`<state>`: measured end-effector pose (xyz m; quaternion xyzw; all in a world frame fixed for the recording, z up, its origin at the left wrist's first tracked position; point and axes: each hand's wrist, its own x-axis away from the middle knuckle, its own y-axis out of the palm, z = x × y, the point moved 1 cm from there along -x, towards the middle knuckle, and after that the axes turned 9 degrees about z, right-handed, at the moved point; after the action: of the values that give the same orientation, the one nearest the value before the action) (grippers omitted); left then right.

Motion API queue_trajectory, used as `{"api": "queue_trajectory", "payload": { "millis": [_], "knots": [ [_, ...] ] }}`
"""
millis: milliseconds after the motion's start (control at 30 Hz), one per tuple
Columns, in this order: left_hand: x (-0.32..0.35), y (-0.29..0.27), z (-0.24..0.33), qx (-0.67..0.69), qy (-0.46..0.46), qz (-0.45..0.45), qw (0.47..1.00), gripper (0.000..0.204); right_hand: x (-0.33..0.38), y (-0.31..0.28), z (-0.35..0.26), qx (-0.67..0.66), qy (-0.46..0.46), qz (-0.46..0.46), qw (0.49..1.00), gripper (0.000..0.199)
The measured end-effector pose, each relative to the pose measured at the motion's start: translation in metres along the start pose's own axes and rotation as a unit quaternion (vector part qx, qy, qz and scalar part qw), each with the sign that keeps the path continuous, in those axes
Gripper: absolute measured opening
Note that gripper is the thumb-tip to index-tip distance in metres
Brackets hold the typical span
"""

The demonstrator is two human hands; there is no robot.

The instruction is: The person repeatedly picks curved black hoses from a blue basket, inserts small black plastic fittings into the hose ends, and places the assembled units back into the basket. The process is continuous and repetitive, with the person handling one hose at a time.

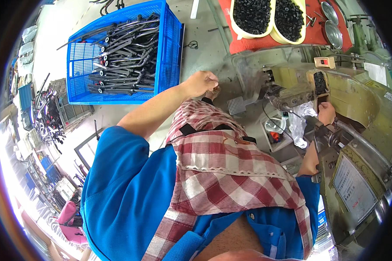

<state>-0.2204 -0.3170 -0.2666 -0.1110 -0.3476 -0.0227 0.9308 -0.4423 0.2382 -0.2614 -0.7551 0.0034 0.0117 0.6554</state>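
My left hand point(201, 83) is held out over the floor, just right of a blue plastic crate point(169, 48). Its fingers are curled closed; whatever they may hold is too small to make out. Inside the crate lie many black and silver metal rods point(126, 56) with bent ends. My right hand point(326, 114) is at the green machine point(357, 102), by the near end of a small holder filled with black pieces point(320, 82). The right fingers are bent together, and anything in them is hidden. Machine parts cover much of the right forearm.
Two cream tubs of small black parts point(287, 21) stand on a red cloth point(241, 45), beside round metal dishes point(333, 34). A red switch box point(325, 62) sits on the machine. Below are a clear plastic bag point(298, 126) and a coiled metal hose point(363, 141). Scissors point(191, 44) lie beyond the crate.
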Motion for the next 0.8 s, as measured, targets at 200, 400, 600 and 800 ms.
{"api": "queue_trajectory", "payload": {
  "millis": [200,400,600,800],
  "knots": [
    [0.009,0.009,0.015,-0.011,0.022,0.008,1.0,0.027,-0.011,0.015,0.081,-0.134,0.088,-0.118,0.98,0.036],
    [0.057,0.034,-0.02,0.062,0.009,0.047,0.997,0.025,0.024,-0.013,0.033,-0.226,0.039,0.13,0.965,0.037],
    [0.102,0.051,-0.068,0.102,-0.017,0.094,0.99,0.024,-0.007,-0.003,0.015,-0.169,0.086,0.193,0.963,0.029],
    [0.134,0.06,-0.099,0.127,-0.046,0.136,0.981,0.023,0.004,0.018,0.0,-0.177,0.118,0.059,0.975,0.022]
  ]
}}
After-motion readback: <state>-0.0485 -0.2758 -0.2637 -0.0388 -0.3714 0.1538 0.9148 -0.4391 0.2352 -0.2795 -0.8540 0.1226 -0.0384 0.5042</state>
